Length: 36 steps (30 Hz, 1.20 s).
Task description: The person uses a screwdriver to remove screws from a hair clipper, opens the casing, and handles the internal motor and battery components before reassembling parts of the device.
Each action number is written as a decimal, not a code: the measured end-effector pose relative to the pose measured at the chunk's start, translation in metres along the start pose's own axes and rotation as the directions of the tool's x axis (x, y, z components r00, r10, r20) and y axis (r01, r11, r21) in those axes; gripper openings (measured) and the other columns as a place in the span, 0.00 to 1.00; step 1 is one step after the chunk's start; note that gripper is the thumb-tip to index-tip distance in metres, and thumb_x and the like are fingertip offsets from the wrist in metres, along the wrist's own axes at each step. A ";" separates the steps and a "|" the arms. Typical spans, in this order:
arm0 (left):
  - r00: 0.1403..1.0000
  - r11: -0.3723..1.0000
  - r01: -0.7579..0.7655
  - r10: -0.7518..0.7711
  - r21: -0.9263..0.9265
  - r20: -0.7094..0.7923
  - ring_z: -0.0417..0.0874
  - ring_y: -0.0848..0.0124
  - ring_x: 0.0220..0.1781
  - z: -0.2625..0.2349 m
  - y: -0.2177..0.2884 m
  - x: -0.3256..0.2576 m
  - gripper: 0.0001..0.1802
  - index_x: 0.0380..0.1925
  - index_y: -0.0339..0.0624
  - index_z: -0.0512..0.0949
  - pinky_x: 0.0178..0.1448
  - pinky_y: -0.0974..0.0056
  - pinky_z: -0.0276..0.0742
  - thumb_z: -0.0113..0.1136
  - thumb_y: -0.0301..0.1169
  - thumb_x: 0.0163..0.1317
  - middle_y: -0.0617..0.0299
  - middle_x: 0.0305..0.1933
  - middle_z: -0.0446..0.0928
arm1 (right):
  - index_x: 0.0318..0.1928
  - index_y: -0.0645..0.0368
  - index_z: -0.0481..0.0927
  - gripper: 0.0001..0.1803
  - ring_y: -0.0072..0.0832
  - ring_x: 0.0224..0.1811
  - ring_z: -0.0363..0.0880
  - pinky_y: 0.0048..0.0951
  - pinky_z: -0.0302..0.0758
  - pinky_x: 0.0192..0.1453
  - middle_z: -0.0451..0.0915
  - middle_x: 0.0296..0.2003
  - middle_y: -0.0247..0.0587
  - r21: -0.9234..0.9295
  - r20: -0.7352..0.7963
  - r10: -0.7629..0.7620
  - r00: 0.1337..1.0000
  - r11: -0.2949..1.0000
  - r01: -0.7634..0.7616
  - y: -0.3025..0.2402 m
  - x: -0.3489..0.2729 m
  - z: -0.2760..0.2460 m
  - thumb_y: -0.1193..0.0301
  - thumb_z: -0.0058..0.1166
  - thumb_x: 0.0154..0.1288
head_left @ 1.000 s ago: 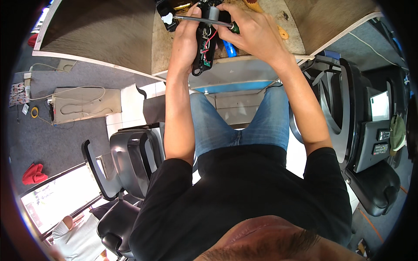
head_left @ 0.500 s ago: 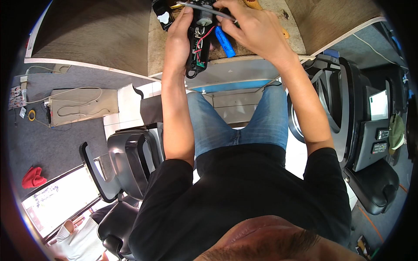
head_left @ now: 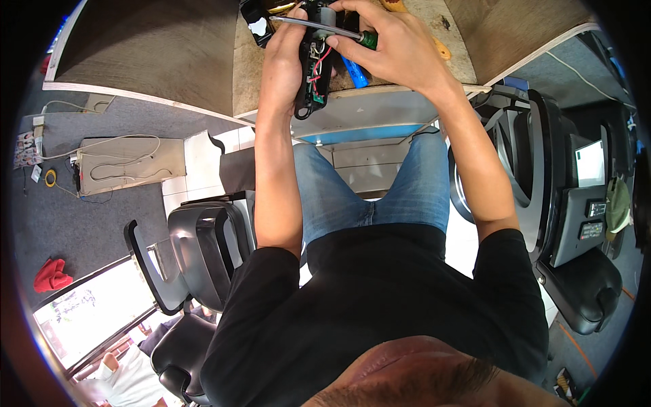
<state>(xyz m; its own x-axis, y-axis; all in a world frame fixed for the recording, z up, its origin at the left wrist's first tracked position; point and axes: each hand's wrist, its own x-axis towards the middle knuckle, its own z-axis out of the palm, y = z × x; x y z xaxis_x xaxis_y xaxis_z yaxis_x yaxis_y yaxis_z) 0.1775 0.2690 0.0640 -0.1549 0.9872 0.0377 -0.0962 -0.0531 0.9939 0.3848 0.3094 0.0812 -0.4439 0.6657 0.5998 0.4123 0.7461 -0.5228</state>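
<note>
At the top centre, my left hand (head_left: pixel 281 64) is closed round an opened black handheld device (head_left: pixel 313 81). Its casing exposes a grey motor-like cylinder (head_left: pixel 327 17), red and white wires and a green circuit board (head_left: pixel 319 97). A screwdriver (head_left: pixel 319 26) with a green handle lies across the device, its tip pointing left past my left fingers. My right hand (head_left: pixel 400 47) grips it near the handle, thumb below, while the forefinger reaches to the device's upper end. Just right of the casing is a blue cylindrical battery (head_left: pixel 354 73), partly covered by my right thumb.
A worn wooden bench top (head_left: pixel 468 71) sits between wooden side panels (head_left: pixel 149 54). On it are a black part with a white patch (head_left: pixel 258 28) and a yellow-orange object (head_left: pixel 442 49). Black chairs (head_left: pixel 196 244) stand left and right. A person in white (head_left: pixel 129 376) is at lower left.
The device has shifted slightly right and turned a little. The screwdriver sits lower across it, with its green handle now showing. My right thumb has moved over the battery's upper end.
</note>
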 end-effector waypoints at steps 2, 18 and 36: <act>1.000 1.000 -0.008 0.008 -0.006 0.005 0.87 0.70 0.24 0.003 0.003 -0.002 0.25 0.58 0.37 0.80 0.25 0.68 0.84 0.49 0.49 0.86 0.56 0.34 0.87 | 0.63 0.50 0.86 0.26 0.40 0.24 0.88 0.40 0.79 0.31 0.85 0.23 0.42 -0.006 0.009 -0.003 1.000 1.000 0.003 0.003 0.001 0.001 0.51 0.67 0.73; 0.998 0.994 -0.016 0.023 -0.108 0.064 0.87 0.71 0.25 -0.010 -0.011 0.009 0.22 0.60 0.39 0.80 0.27 0.67 0.86 0.47 0.45 0.86 0.58 0.37 0.87 | 0.62 0.56 0.81 0.24 0.43 0.27 0.89 0.42 0.80 0.32 0.88 0.27 0.46 -0.005 -0.022 -0.149 0.989 0.989 0.149 0.014 0.000 0.008 0.52 0.63 0.79; 0.999 0.995 -0.013 0.017 -0.104 0.038 0.86 0.72 0.25 0.006 0.001 0.000 0.22 0.58 0.41 0.81 0.27 0.68 0.83 0.49 0.48 0.87 0.59 0.36 0.87 | 0.59 0.52 0.83 0.19 0.41 0.30 0.89 0.41 0.83 0.34 0.90 0.33 0.42 0.006 0.055 0.041 0.998 0.999 -0.041 0.006 0.004 -0.002 0.57 0.66 0.75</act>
<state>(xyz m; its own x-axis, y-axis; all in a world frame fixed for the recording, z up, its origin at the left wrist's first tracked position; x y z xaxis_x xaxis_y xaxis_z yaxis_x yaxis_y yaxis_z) 0.1833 0.2703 0.0660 -0.1187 0.9912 0.0582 -0.1957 -0.0808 0.9773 0.3870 0.3167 0.0811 -0.4698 0.6954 0.5438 0.4256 0.7181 -0.5506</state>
